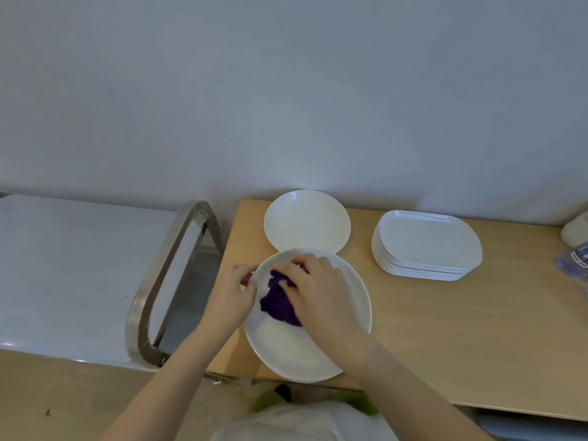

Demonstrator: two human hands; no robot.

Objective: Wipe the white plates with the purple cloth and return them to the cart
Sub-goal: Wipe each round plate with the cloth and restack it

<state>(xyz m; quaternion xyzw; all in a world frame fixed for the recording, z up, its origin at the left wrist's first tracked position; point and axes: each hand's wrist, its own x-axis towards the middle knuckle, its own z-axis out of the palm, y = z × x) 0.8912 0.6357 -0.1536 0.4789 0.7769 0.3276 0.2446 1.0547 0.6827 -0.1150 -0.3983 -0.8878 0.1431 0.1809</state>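
A round white plate (286, 348) lies on the wooden table (445, 329) near its front left corner. My left hand (230, 297) grips the plate's left rim. My right hand (318, 288) holds a crumpled purple cloth (278, 302) against the plate's upper middle, fingers curled over it. A second round white plate (307, 221) lies just behind, touching the first one's far rim. The cart (63, 265), with a white top and a steel handle (165, 281), stands to the left of the table.
A stack of several white rectangular plates (426, 246) sits on the table's right side. At the far right edge a plastic bottle (576, 259) and a white object (576, 230) are partly cut off. A pale wall rises behind.
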